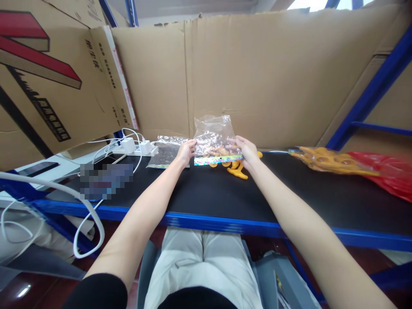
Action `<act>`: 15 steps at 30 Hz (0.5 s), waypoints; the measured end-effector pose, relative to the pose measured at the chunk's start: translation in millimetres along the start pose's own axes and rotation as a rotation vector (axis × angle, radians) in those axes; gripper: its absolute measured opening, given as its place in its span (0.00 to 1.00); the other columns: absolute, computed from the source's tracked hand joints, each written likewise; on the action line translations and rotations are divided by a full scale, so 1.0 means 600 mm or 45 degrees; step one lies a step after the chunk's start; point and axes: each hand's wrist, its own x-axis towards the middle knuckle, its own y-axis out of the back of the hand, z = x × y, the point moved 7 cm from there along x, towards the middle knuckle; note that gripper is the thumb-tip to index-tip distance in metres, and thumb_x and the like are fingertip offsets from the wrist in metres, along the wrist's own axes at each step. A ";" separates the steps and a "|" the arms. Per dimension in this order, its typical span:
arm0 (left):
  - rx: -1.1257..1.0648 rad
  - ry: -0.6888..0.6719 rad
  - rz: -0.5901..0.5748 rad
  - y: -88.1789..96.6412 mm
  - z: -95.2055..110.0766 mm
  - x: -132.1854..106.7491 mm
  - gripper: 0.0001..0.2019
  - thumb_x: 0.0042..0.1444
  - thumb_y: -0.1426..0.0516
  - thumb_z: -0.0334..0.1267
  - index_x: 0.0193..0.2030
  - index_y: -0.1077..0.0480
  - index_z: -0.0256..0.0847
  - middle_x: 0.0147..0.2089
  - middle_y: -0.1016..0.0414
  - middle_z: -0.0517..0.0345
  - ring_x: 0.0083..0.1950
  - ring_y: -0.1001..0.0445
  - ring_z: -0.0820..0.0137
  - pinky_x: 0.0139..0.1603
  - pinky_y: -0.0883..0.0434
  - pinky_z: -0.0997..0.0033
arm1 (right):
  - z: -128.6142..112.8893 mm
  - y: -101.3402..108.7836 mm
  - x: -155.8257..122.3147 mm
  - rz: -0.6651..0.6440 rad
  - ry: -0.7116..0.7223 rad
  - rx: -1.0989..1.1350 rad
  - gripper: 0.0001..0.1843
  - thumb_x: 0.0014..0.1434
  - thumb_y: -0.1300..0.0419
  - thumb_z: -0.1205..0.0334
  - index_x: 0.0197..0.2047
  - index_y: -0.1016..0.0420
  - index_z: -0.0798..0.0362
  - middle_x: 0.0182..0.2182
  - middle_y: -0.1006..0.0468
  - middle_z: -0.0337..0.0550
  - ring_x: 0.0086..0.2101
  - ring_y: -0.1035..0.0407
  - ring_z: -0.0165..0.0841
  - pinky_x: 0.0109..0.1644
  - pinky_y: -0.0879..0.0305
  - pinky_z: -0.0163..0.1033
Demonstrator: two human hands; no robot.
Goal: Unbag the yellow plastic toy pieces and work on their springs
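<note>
Pinching the clear bag (214, 141) between them, left hand (186, 153) and right hand (247, 150) grip its sides

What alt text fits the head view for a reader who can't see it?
Both hands hold a clear plastic bag above a black shelf, left hand at its left edge, right hand at its right; orange pieces show inside and lie beneath. To the left lie empty bags and a power strip; to the right, a red bag.
</note>
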 end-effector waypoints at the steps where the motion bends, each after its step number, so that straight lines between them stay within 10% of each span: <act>1: -0.018 0.004 0.041 0.002 0.000 0.000 0.06 0.55 0.46 0.34 0.29 0.33 0.37 0.30 0.26 0.57 0.26 0.30 0.75 0.29 0.32 0.74 | -0.003 -0.002 0.000 -0.024 0.035 -0.024 0.09 0.54 0.38 0.66 0.40 0.29 0.51 0.37 0.19 0.42 0.35 0.23 0.33 0.43 0.25 0.43; 8: 0.092 -0.079 0.256 0.023 0.009 0.000 0.07 0.57 0.44 0.38 0.30 0.36 0.39 0.24 0.32 0.65 0.22 0.30 0.77 0.23 0.35 0.78 | -0.005 -0.031 -0.021 -0.261 0.115 -0.188 0.15 0.52 0.37 0.64 0.45 0.27 0.51 0.41 0.20 0.41 0.40 0.25 0.31 0.45 0.28 0.39; 15: 0.315 -0.174 0.333 0.023 0.018 -0.010 0.09 0.60 0.45 0.40 0.30 0.35 0.40 0.12 0.45 0.72 0.13 0.44 0.79 0.18 0.43 0.80 | 0.015 -0.032 -0.020 -0.261 -0.043 -0.095 0.14 0.49 0.33 0.55 0.35 0.29 0.53 0.25 0.24 0.36 0.25 0.30 0.25 0.29 0.33 0.31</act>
